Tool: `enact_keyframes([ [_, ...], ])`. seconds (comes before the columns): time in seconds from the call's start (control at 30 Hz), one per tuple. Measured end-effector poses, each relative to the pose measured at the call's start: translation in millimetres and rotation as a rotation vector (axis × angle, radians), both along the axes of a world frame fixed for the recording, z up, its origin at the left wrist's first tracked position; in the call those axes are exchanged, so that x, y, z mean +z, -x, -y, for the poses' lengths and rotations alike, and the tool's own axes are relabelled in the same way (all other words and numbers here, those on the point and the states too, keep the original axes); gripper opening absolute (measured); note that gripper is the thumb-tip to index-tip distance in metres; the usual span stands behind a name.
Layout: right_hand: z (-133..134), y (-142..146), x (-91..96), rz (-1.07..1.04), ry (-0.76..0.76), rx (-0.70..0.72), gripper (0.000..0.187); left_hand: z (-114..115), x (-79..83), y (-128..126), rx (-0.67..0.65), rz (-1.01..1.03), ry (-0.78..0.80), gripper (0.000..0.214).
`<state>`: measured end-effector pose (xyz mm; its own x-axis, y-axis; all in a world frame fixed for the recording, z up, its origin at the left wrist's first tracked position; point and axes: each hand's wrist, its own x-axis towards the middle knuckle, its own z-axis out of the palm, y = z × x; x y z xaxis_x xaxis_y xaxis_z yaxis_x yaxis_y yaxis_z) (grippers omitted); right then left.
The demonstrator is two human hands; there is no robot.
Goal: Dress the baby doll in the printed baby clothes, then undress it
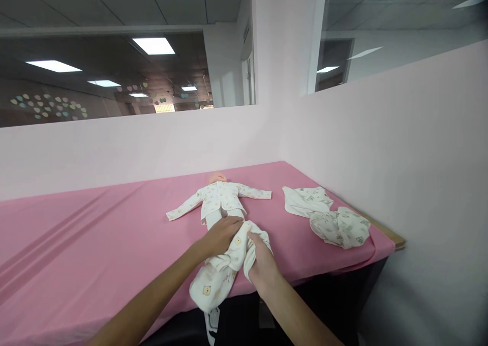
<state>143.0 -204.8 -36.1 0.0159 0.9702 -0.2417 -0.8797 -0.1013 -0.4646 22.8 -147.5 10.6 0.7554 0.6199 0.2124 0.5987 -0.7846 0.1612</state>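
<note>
Left arm: bare forearm reaching forward from the lower left, wrist nearly straight.
Left hand: the left hand (221, 234) lies palm down, fingers curled and clenched into the top of a bunched garment (219, 277).
Right arm: bare forearm coming up from the bottom edge, angled toward the left hand.
Right hand: the right hand (262, 260) is just beside the left hand, knuckles up, fingers closed on the right side of the same garment.
Garment: one white printed piece, gathered between both hands. Its loose end trails toward the person, under the wrists and over the counter (95, 244) edge.
Doll: one doll (219, 197), just beyond the fingertips, lying on its back in a printed top with sleeves spread to both sides. Its legs meet the bunched cloth at the hands.
Heap of clothes: one heap of clothes (328, 216), well apart to the right of the right hand, seemingly two pieces, though the exact count is hard to tell.
Counter: covered in pink cloth under both hands and all the clothing.
</note>
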Motion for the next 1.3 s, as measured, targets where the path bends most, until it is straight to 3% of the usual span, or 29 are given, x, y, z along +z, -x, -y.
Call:
enact_keyframes([
  [0.07,-1,1,4.6,-0.018,-0.018,0.017,0.025,19,6.8,0,0.096,0.175,0.163,0.03],
  [0.17,2,-1,8.0,-0.01,-0.01,0.078,0.03,53,10.4,-2,0.154,0.261,0.315,0.037],
  [0.23,5,-3,6.5,0.016,0.032,0.157,0.033,71,6.1,-5,0.154,0.219,0.336,0.051],
  [0.33,6,-7,3.0,0.039,0.062,0.199,0.037,81,-7.7,-13,0.228,0.148,0.232,0.072],
  [0.5,4,-9,1.8,0.061,0.033,0.187,0.034,74,-27.1,-29,0.43,0.105,0.099,0.074],
  [0.67,0,-9,-3.1,0.087,0.005,0.142,0.034,68,-30.5,-37,0.435,-0.058,-0.053,0.041],
  [0.73,-4,-7,-5.7,0.061,-0.005,0.139,0.034,66,-28.9,-35,0.414,-0.037,-0.054,0.031],
  [1.0,-5,-3,0.6,0.022,-0.039,0.109,0.031,53,-18.5,-27,0.377,0.413,0.111,0.02],
  [1.2,0,0,11.9,0.078,-0.02,0.039,0.025,36,-21.1,-27,0.415,0.633,0.454,0.012],
  [1.3,1,1,15.4,0.105,-0.062,0.058,0.017,29,-22.1,-24,0.379,0.691,0.599,0.024],
])
